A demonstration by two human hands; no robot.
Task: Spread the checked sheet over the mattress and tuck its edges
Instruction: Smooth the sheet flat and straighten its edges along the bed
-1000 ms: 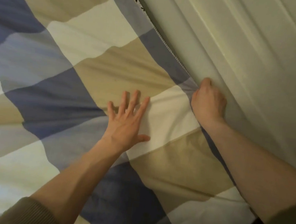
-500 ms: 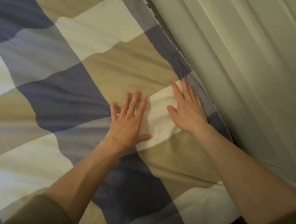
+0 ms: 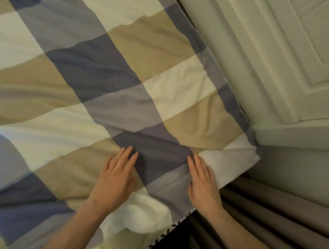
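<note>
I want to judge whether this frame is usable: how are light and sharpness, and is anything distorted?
Head view: dim yellowish light, no glare, the sheet bluish at lower left. Head view: left hand and right hand fairly sharp, the white fold below them smeared. Head view: the sheet's edge by the door bows slightly, likely wide-angle distortion.

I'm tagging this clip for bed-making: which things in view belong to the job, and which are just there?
Job:
checked sheet
left hand and right hand, both flat on it

Just there:
white panelling
curtain
</note>
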